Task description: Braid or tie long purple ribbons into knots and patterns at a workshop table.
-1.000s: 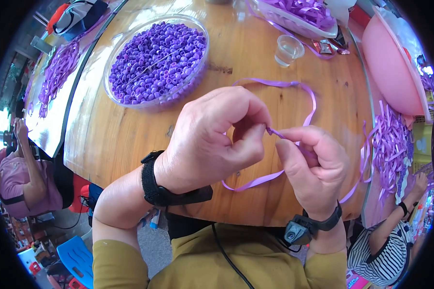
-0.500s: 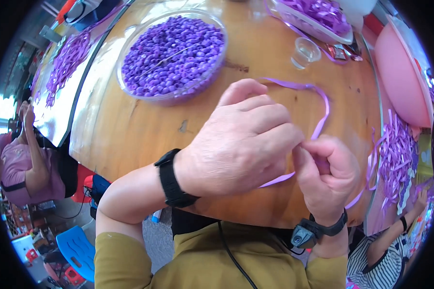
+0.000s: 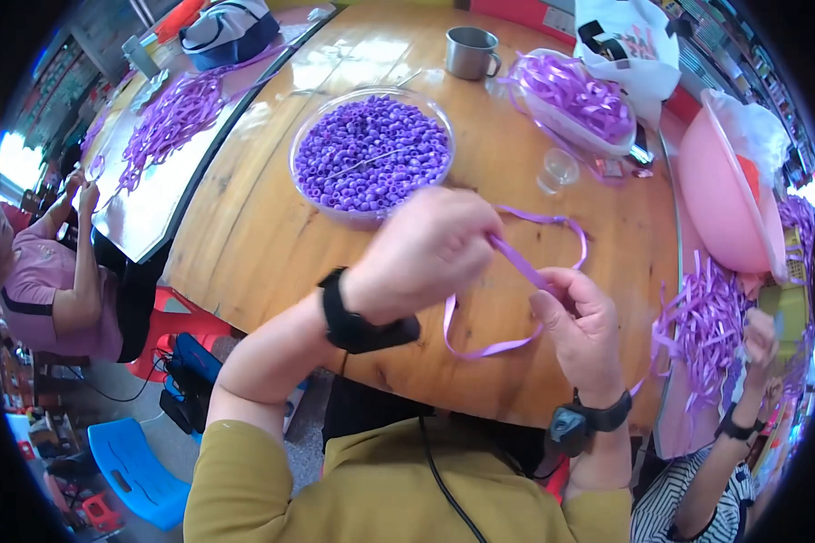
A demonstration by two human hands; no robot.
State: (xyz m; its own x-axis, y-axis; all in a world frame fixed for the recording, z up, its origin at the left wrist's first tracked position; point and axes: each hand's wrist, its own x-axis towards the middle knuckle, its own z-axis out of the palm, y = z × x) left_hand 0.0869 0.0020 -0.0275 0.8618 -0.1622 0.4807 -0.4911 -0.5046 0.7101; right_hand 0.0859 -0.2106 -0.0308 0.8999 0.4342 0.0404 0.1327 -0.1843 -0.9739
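Note:
A narrow purple ribbon (image 3: 518, 263) stretches taut between my two hands over the wooden table (image 3: 272, 244). My left hand (image 3: 430, 253) is closed, pinching one end of that stretch, with its back turned up. Thumb and bent fingers of my right hand (image 3: 581, 330) grip the other end, lower and to the right. The rest of the ribbon loops on the tabletop around and beneath the hands. Just beyond my left hand sits a clear round tub (image 3: 364, 215) of purple beads (image 3: 362, 140), a thin needle-like rod (image 3: 371, 166) lying across them.
A metal mug (image 3: 471, 52), a white basket of purple ribbon (image 3: 575, 95) and a small clear cup (image 3: 558, 169) stand farther back. At right are a pink basin (image 3: 729, 190) and a ribbon pile (image 3: 702, 321). People work at left (image 3: 59, 290) and right (image 3: 697, 498).
My hands have drawn apart from touching, exposing a straight stretch of ribbon between them. The view has shifted, bringing the mug and more of the table into sight.

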